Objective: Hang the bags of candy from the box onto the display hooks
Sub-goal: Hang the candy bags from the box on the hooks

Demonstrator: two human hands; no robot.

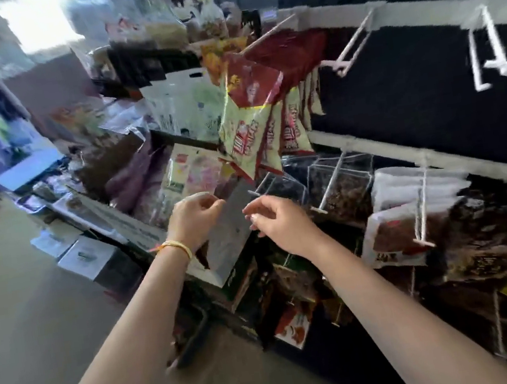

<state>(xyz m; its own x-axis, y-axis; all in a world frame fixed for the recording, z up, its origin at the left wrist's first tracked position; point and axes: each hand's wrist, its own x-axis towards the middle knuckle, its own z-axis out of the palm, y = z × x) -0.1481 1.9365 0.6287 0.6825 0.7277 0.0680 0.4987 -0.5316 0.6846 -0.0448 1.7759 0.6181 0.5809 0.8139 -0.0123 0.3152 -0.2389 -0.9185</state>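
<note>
Bags (250,133) hang just above both hands at frame centre, long axis vertical; I see L hand (195,219) and R hand (277,221) loosely curled, holding nothing, R nearer.

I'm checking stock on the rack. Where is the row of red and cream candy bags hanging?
In the head view, the candy bags hang centre-top from a white hook, above both hands and left of the black panel.

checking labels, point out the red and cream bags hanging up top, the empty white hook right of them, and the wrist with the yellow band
red and cream bags (249,134): head view, front bag's cream face.
empty white hook (352,44): head view, mid-prong.
yellow band (176,246): head view, on the left wrist.
</note>
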